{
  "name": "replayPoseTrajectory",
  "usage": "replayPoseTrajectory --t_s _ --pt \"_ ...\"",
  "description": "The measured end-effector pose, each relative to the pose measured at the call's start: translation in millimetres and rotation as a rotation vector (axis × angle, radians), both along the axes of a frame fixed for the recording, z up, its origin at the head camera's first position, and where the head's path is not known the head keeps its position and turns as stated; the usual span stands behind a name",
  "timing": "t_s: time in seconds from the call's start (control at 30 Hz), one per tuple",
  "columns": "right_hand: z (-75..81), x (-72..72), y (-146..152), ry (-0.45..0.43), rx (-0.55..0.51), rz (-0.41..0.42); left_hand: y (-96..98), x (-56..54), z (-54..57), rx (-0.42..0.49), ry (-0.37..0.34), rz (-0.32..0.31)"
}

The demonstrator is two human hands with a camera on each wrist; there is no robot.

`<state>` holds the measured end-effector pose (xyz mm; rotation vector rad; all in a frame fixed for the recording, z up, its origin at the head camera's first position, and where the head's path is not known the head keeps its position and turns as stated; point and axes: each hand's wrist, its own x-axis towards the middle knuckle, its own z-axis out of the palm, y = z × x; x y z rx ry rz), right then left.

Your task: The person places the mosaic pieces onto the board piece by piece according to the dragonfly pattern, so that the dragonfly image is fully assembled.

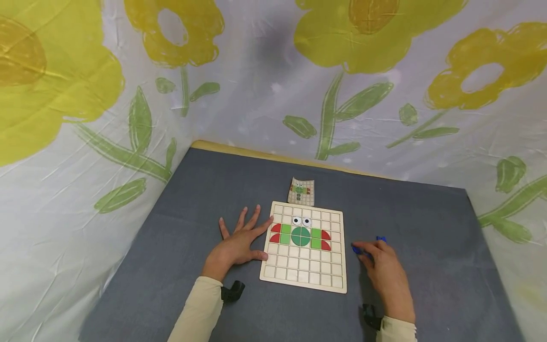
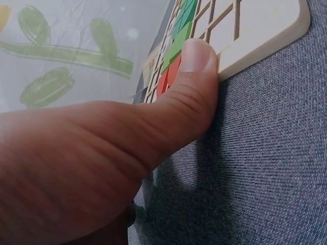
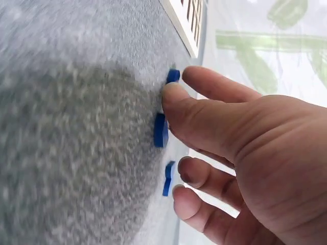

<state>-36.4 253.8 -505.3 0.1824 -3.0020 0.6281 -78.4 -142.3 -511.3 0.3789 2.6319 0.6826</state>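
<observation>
A light wooden grid board (image 1: 302,276) bears two white eye pieces (image 1: 301,221), a dark green circle (image 1: 300,236) of quarter pieces, light green squares (image 1: 285,234) and red quarter pieces (image 1: 325,240). My left hand (image 1: 237,247) spreads its fingers beside it, thumb and index fingertip at the left edge; the left wrist view shows the thumb (image 2: 196,66) against the rim. To the right of the board, my right hand (image 1: 384,268) hovers low over several small blue pieces (image 3: 161,130). Index fingertip and thumb are right at two of them, with a gap between the fingers.
Behind the board lies a small pattern card (image 1: 301,194) with a similar figure, its corner curling up. The dark grey tabletop (image 1: 205,190) reaches back to a flower-printed curtain (image 1: 256,95). Black wrist straps (image 1: 232,291) show at both sleeves.
</observation>
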Motion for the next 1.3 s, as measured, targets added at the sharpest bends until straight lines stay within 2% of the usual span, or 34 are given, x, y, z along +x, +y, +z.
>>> replayPoseTrajectory --t_s 0.23,0.5,0.77,0.87,1.03,1.3 --pt "-3.2 -6.5 -3.8 0.046 -0.01 0.025 0.5 0.1 -1.6 0.0 0.009 0.004" --pt "-1.0 -11.9 -1.1 -0.019 -0.032 -0.023 0.8 0.4 -1.5 0.001 0.007 0.01" --pt "4.5 -11.2 -10.5 0.063 -0.084 0.004 1.6 0.7 -0.6 -0.009 0.004 0.015" --pt "9.7 -12.2 -25.8 0.083 -0.096 0.039 1.2 0.5 -0.9 -0.018 0.004 0.016" --pt "12.3 -15.7 -59.4 0.102 -0.106 0.144 -0.4 0.4 -1.1 -0.031 0.001 0.015" --pt "10.1 -17.1 -100.6 0.056 -0.16 0.263 0.8 0.5 0.8 -0.018 -0.001 0.007"
